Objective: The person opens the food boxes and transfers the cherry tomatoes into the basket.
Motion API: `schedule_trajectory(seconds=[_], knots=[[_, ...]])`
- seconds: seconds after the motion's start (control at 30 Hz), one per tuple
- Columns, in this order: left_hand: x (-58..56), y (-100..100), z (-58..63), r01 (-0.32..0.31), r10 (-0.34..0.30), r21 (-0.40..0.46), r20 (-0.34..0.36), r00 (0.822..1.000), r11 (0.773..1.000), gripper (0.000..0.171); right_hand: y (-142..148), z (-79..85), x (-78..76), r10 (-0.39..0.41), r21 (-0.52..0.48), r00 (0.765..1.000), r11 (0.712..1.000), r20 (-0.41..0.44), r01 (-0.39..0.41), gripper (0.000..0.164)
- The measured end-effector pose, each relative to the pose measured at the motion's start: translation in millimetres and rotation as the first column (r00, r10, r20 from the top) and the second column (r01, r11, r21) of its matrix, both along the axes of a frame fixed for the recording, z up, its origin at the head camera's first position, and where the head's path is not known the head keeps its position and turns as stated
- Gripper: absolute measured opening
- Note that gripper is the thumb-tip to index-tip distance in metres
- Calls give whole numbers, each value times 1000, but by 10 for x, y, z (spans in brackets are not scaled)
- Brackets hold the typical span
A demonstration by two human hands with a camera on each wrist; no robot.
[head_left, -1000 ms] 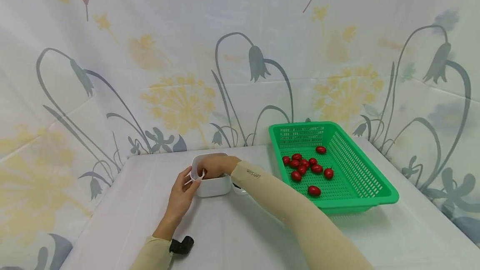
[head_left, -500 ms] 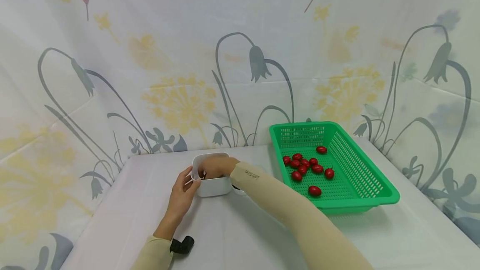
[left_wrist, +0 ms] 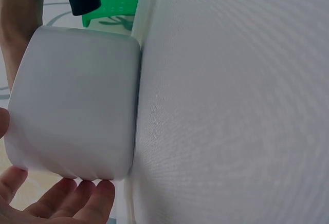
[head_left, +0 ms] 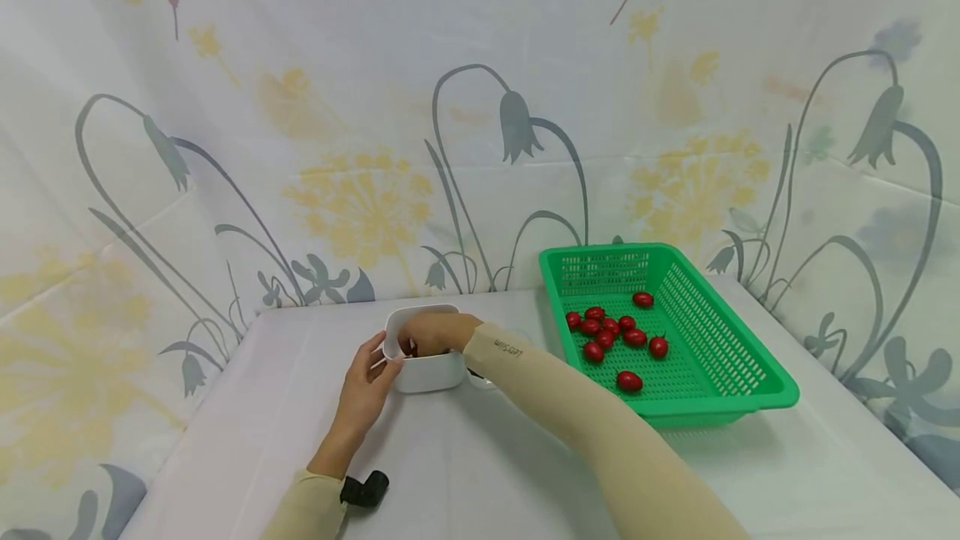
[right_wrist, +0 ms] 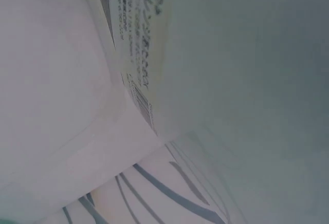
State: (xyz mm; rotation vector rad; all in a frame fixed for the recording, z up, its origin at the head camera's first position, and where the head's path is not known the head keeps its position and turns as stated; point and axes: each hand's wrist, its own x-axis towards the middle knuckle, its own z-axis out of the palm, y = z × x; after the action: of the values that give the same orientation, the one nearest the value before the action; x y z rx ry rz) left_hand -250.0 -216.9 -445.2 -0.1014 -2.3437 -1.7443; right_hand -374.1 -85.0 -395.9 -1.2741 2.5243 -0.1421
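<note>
A white rounded box (head_left: 431,375) stands on the table, its open top upward. My left hand (head_left: 362,390) grips its left side, thumb at the front rim. The left wrist view shows several fingertips (left_wrist: 103,190) against the wall of the box (left_wrist: 77,100). Over the rim, my right hand (head_left: 435,332) reaches inside with bent fingers; the fingertips and whatever they touch are hidden by the front wall. Pale surfaces and a printed label (right_wrist: 136,44) fill most of the right wrist view, where the hand does not show.
To the right stands a green perforated basket (head_left: 716,357) with several small red tomatoes (head_left: 633,337). Partly hidden behind my right forearm, a clear item (head_left: 480,382) lies beside the box. A flower-patterned curtain (head_left: 480,123) hangs behind the white table (head_left: 450,473).
My right hand shifts slightly inside the box. A pale bit that showed by its fingers a second ago is out of sight. The left hand and basket stay put.
</note>
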Motion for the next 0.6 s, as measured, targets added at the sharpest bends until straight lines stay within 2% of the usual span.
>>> schedule_trajectory(seconds=[0.23, 0.47, 0.53, 0.6], knots=[[6, 5, 24, 9, -9, 7, 10, 1000, 1000, 57, 40, 69, 4, -29, -26, 999, 999, -37, 28, 11], [187, 92, 305, 24, -24, 15, 10, 1000, 1000, 54, 77, 115, -4, -42, -73, 999, 996, 7, 43, 5], [174, 87, 282, 22, -22, 17, 15, 1000, 1000, 54, 86, 106, -12, -40, -85, 999, 996, 16, 41, 7], [120, 65, 195, 20, -20, 16, 12, 1000, 1000, 55, 96, 111, -15, -35, -93, 999, 995, 19, 37, 7]])
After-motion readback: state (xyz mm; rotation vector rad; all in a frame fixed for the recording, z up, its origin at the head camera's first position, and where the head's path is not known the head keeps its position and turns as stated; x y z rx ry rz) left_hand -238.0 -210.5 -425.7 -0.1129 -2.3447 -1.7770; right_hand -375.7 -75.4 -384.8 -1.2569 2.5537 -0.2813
